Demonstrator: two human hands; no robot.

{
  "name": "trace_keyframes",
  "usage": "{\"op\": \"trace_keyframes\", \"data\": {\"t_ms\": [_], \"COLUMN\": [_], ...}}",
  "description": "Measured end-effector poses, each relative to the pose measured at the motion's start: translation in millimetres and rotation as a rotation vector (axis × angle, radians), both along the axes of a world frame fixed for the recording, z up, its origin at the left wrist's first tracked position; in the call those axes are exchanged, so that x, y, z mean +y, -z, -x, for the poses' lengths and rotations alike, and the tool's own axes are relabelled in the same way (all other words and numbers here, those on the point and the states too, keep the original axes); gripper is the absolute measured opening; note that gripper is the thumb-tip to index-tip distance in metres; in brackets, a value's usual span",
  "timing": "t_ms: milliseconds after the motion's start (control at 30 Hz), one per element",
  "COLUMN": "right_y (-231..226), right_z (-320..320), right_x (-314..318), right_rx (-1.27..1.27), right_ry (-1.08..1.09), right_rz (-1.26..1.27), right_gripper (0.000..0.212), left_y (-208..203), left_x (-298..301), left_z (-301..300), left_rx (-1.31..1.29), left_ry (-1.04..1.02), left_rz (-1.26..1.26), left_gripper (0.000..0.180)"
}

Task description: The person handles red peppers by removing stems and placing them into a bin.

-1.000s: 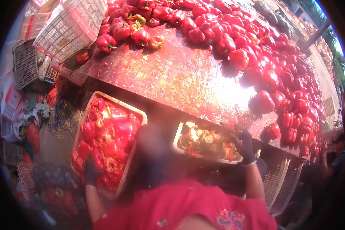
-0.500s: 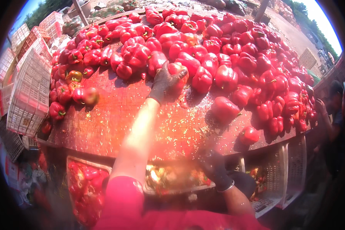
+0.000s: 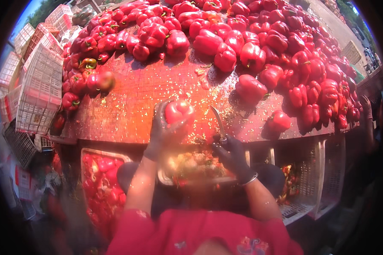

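In a dark glove, my left hand [image 3: 161, 127] is closed round a red bell pepper [image 3: 179, 112] above the near edge of the wooden table [image 3: 132, 102]. My right hand [image 3: 232, 156], gloved too and with a band at the wrist, grips a small curved knife [image 3: 218, 121], its blade pointing up and away from me. The blade is a short way right of the pepper, apart from it. Pale seeds lie scattered over the red-stained tabletop. Loose whole peppers [image 3: 251, 88] lie beyond my right hand.
A large heap of red peppers [image 3: 281, 40] covers the table's far and right sides. Below the near edge stand a crate of cut red peppers [image 3: 84, 187], a crate of pale scraps [image 3: 168, 180] and another crate [image 3: 304, 170]. Plastic crates [image 3: 40, 91] are stacked at left. A person's arm [image 3: 367, 110] shows far right.
My left hand has drawn back from the heap toward me, bringing a pepper with it. My right hand has risen slightly, and the knife's blade now shows clearly.
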State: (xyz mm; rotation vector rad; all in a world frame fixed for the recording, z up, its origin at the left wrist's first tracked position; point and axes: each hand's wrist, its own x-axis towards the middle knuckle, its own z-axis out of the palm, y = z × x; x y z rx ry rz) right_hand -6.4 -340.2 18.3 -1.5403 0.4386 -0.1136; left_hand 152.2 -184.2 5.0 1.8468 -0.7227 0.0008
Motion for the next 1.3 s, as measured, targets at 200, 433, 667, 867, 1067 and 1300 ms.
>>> {"op": "trace_keyframes", "data": {"t_ms": [200, 433, 667, 867, 1067, 1300], "right_y": [31, 13, 93, 42, 28, 39], "right_z": [-7, -47, 51, -11, -80, -94], "right_x": [33, 42, 67, 67, 69, 51], "right_rx": [-0.073, -0.013, 0.035, -0.136, -0.279, -0.150], "right_ry": [-0.240, -0.369, -0.474, -0.014, -0.073, -0.023], "right_rz": [0.324, 0.453, 0.741, 0.714, 0.917, 0.803], "right_gripper": [0.018, 0.020, 0.016, 0.032, 0.056, 0.027], "left_y": [3, 22, -6, 13, 25, 28], "left_x": [28, 32, 45, 59, 54, 44], "left_z": [48, 44, 35, 13, 9, 12], "left_rx": [0.066, -0.179, 0.184, 0.457, 0.217, 0.145], "left_ry": [-0.107, -0.234, -0.296, -0.294, -0.287, -0.371], "left_rz": [-0.025, -0.189, 0.085, 0.137, 0.015, -0.143], "left_gripper": [0.076, 0.077, 0.059, 0.039, 0.038, 0.052]}}
